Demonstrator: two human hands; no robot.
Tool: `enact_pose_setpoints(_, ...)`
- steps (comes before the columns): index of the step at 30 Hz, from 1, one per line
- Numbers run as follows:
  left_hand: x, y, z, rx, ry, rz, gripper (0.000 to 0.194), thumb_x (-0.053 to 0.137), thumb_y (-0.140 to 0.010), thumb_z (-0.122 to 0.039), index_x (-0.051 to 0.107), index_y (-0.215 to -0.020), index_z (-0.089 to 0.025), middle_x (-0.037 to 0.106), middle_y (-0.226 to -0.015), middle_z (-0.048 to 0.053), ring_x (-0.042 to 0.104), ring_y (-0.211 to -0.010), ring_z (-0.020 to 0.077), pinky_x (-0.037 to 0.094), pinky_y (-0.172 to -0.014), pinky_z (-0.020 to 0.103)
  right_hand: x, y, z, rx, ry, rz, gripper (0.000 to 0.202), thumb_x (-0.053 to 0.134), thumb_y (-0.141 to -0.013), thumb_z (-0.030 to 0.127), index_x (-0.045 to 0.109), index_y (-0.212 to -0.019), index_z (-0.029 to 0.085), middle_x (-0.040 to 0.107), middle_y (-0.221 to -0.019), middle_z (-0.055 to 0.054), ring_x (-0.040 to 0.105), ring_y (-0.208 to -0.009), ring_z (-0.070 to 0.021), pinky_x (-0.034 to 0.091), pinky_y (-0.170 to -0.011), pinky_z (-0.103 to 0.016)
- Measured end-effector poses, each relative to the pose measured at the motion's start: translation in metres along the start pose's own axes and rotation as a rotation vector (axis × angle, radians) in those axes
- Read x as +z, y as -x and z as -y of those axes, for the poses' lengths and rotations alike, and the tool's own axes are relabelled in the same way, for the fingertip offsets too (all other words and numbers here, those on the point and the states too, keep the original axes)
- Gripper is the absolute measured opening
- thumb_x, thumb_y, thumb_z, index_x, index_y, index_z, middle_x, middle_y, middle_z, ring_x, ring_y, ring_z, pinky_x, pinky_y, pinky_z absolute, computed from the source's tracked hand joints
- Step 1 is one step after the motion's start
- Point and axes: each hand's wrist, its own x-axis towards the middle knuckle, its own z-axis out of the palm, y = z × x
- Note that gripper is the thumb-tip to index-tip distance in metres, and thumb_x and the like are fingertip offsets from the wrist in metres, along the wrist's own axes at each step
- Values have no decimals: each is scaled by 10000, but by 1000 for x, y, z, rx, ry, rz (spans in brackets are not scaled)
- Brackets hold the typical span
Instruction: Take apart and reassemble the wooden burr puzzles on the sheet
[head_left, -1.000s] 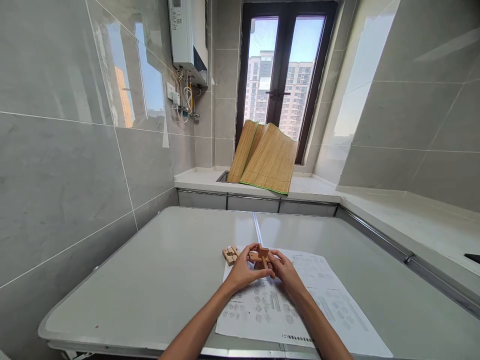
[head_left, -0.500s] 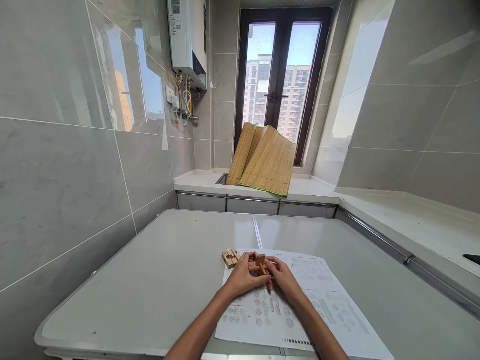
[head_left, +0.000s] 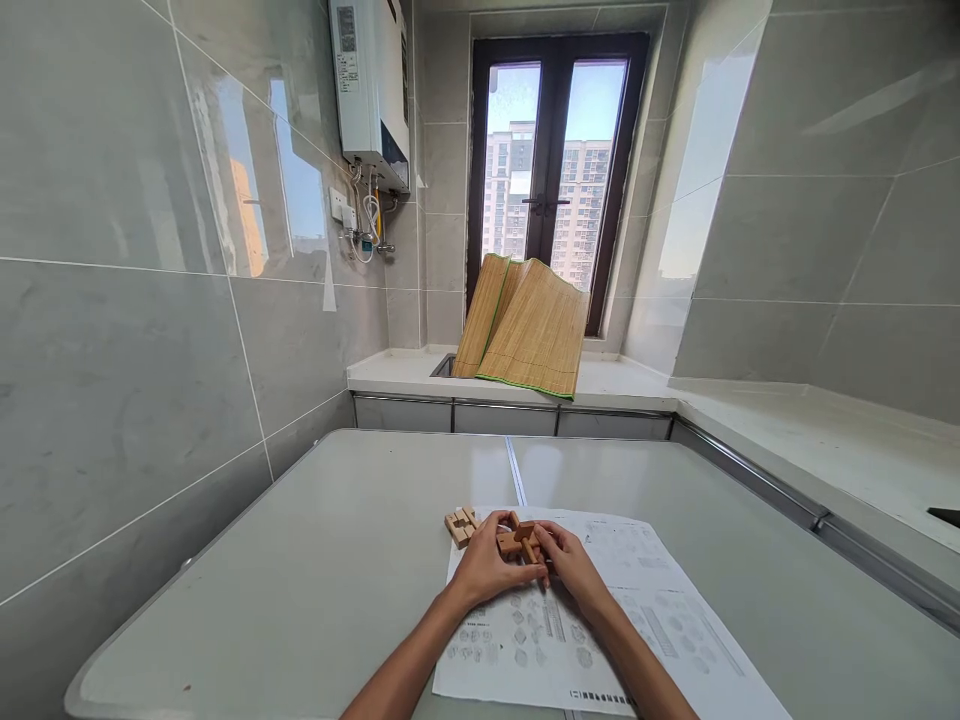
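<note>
Between my two hands, over the printed sheet, are several interlocking wooden puzzle pieces (head_left: 510, 543). My left hand (head_left: 484, 565) is closed around their left side, thumb along the near edge. The fingers of my right hand (head_left: 568, 560) pinch the pieces from the right, partly hiding them. One slim piece (head_left: 529, 551) slants toward me between the hands. Just left of my left hand lie more notched wooden pieces (head_left: 460, 525) in a small cluster. Beneath the hands, the white instruction sheet (head_left: 660, 620) shows rows of small grey drawings.
The pale table (head_left: 300, 580) has a metal seam (head_left: 515, 470) across it. Behind stands a white counter (head_left: 622, 373) with a folded bamboo mat (head_left: 536, 330) propped by the window (head_left: 555, 150). A water heater (head_left: 371, 95) hangs on the tiled wall at left.
The upper wooden piece that stood upright between my hands now lies lower and flatter. My hands stay in nearly the same place, and the camera view has tipped slightly upward.
</note>
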Motion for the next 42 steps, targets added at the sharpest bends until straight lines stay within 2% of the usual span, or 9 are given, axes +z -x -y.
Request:
enact_pose_setpoints(6,1,-1,0,31,-28,-49,776,919,-578,-458,585,-1235,-216,688,-1173,73,645,-1075,284,523,-959,417,3,3,9,3,-41,2,547,732,-781,684,727,-1026,196,554,-576,33,491,-465,-132,446,-424,-261)
enact_pose_setpoints(13,1,0,-7,58,116,-85,866,925,-598,-438,555,-1358,-248,661,-1281,93,630,-1141,290,506,-1004,422,6,10,25,46,-241,94,492,795,-779,606,740,-1034,189,510,-595,43,410,-504,-92,357,-449,-215)
enact_pose_setpoints(20,5,-1,-3,69,258,-28,925,924,-654,-418,493,-1458,-271,666,-1283,112,610,-1212,313,452,-1076,463,3,11,26,100,-379,139,446,835,-787,495,738,-1083,175,511,-662,39,374,-519,-72,330,-458,-196)
enact_pose_setpoints(24,6,-1,-1,72,312,38,780,810,-798,-501,477,-1462,-260,634,-1371,138,602,-1224,318,463,-1035,468,2,13,29,87,-468,128,315,835,-812,407,738,-1004,177,528,-749,23,353,-545,-63,350,-480,-189)
enact_pose_setpoints(28,6,-1,2,130,350,109,696,698,-893,-542,461,-1474,-241,616,-1405,140,616,-1211,296,471,-1027,464,-1,10,24,87,-542,67,280,881,-767,368,716,-906,190,499,-742,39,352,-543,-58,356,-470,-176)
enact_pose_setpoints(31,6,-3,5,149,374,127,712,715,-881,-542,467,-1472,-234,593,-1436,147,576,-1286,317,454,-1056,477,-2,9,22,91,-563,66,288,893,-754,361,706,-890,190,494,-729,44,362,-540,-55,352,-462,-170)
enact_pose_setpoints(34,7,-4,9,136,401,123,815,758,-849,-523,392,-1523,-246,558,-1478,155,540,-1336,331,417,-1103,500,0,11,25,94,-579,84,278,893,-758,349,704,-876,184,501,-735,43,369,-546,-51,358,-469,-169)
enact_pose_setpoints(39,8,-4,8,106,447,105,998,870,-744,-450,304,-1544,-259,560,-1468,172,556,-1327,329,377,-1152,523,5,16,29,132,-539,194,336,871,-779,358,713,-1012,173,528,-756,34,378,-556,-53,365,-488,-175)
enact_pose_setpoints(42,6,-3,4,57,461,93,1069,906,-697,-406,264,-1541,-277,587,-1434,167,583,-1302,319,377,-1156,541,8,16,26,177,-474,223,326,870,-765,389,686,-922,171,520,-695,33,393,-544,-66,345,-472,-185)
